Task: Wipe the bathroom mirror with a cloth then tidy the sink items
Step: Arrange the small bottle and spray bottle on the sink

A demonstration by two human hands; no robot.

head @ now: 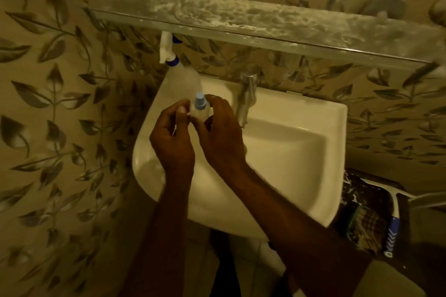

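A small clear bottle (pixel 199 109) with a pale blue pump top stands on the left rim of the white sink (pixel 301 157). My left hand (pixel 172 137) and my right hand (pixel 220 132) cup it from either side, fingertips on its body. Right behind it stands a bigger clear spray bottle (pixel 182 82) with a white and blue trigger head. The mirror is out of view. A dark checked cloth (pixel 364 224) lies low at the right, beside the sink.
A stained glass shelf (pixel 241 21) runs across the leaf-patterned wall above the sink. The chrome tap (pixel 247 94) stands at the back middle of the basin. A squeegee with a white and blue handle (pixel 392 222) lies by the cloth.
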